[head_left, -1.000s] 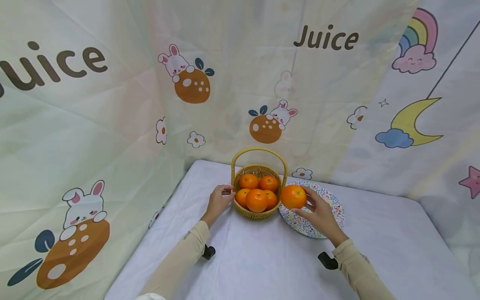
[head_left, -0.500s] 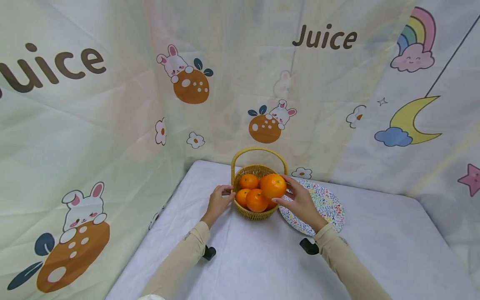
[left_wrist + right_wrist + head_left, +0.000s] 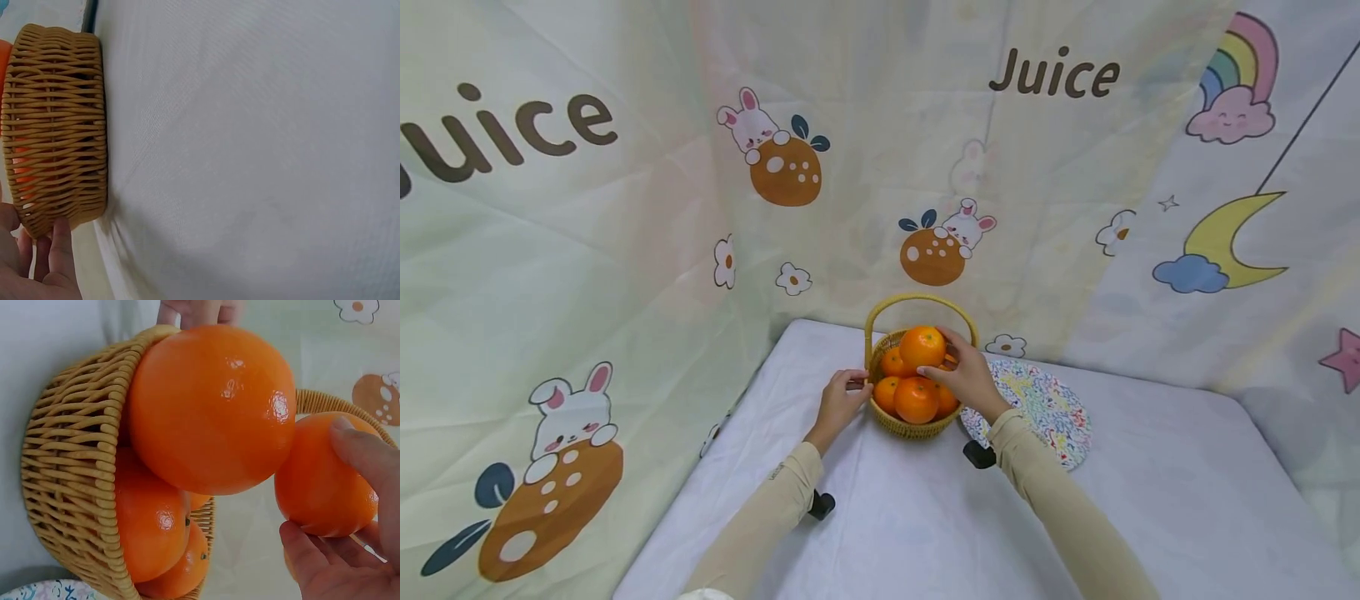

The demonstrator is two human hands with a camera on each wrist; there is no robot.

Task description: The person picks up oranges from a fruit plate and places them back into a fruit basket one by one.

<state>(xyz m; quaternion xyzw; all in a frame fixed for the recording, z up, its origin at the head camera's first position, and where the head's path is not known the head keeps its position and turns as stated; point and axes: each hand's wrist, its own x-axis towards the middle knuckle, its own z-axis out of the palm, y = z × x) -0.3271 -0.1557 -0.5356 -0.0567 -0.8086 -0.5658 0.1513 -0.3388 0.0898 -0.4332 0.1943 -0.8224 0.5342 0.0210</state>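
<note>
A wicker basket (image 3: 912, 431) with a tall arched handle stands at the back of the table, several oranges (image 3: 916, 401) inside. At its left rim, my left hand (image 3: 838, 407) pinches the edge; the left wrist view shows fingers (image 3: 61, 256) against the woven wall. My right hand (image 3: 967, 372) grips another orange (image 3: 922, 347) above the fruit at the basket's back. In the right wrist view this held orange (image 3: 322, 481) sits between thumb and fingers, and a big orange (image 3: 215, 412) in the basket overlaps its edge. Some of the fruit is hidden.
A round plate (image 3: 1052, 408) with a colourful speckled pattern lies right of the basket, partly under the right forearm. White cloth (image 3: 895, 517) covers the table. Printed curtains (image 3: 850, 250) rise close behind the basket and along the left side.
My right hand has carried the orange leftward from over the plate to over the basket, and slightly farther back. The left hand has stayed at the rim.
</note>
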